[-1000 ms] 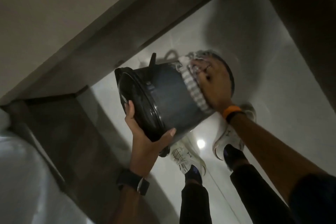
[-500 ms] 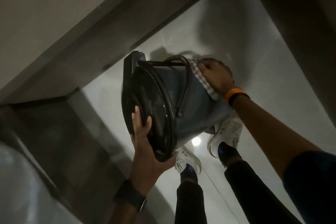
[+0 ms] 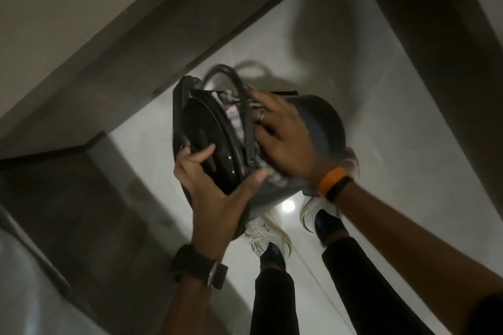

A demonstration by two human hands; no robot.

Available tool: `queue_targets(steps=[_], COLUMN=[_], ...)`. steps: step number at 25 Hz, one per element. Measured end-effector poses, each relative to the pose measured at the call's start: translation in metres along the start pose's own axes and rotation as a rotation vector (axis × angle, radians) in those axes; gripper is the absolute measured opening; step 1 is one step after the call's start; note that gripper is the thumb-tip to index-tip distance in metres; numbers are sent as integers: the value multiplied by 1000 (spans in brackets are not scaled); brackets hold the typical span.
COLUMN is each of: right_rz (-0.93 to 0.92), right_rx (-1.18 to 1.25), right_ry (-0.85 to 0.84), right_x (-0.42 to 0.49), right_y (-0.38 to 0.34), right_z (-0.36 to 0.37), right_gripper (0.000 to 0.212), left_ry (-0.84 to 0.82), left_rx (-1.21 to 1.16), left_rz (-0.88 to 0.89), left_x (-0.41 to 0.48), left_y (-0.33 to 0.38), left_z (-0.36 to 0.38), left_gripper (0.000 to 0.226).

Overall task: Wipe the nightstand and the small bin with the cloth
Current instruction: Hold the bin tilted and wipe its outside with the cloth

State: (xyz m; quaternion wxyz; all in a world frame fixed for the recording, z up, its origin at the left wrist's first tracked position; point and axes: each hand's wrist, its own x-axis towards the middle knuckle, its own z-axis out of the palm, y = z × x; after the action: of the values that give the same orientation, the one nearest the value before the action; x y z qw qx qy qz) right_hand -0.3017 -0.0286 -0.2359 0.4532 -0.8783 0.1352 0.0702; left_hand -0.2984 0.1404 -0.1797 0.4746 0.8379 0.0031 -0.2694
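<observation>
You have open pale floor (image 3: 394, 106) beyond and to the right of the small bin (image 3: 324, 122), which is held off the ground on its side; your left hand (image 3: 215, 193) blocks the lid end and your right hand (image 3: 283, 130), pressing the cloth (image 3: 236, 122), covers the near wall; the loop handle (image 3: 234, 81) juts above; dark furniture (image 3: 81, 198) crowds the left; your shoes (image 3: 266, 234) stand below.

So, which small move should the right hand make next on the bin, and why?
Probably slide the cloth further round the bin wall, just behind the lid. The left hand holds the bin tilted off the floor by its lid end, and the right hand presses the cloth near the handle, so the neighbouring wall looks unwiped.
</observation>
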Motion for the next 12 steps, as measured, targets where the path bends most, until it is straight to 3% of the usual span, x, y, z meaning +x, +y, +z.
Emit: queue_targets(steps=[2,4,6,8,12], right_rz=[-113,66,255,291,252], right_rx=[-23,-112,-163,-193,-284], right_ry=[-1,42,88,107,-35], right_x=[-18,-16,-9,5,39], right_y=[7,38,60,68,36], right_z=[1,-11,-12,-7,16], right_gripper=[41,36,28,25,32], left_ry=[-55,2,219,361,413], left_rx=[61,128,229,339,362], left_rz=[-21,-73,-133,-150,-187], left_x=[7,6,7,17,43], left_y=[-2,-8,-18,-26,-35], left_z=[2,3,6,6,-2], left_gripper=[103,106,88,62,46])
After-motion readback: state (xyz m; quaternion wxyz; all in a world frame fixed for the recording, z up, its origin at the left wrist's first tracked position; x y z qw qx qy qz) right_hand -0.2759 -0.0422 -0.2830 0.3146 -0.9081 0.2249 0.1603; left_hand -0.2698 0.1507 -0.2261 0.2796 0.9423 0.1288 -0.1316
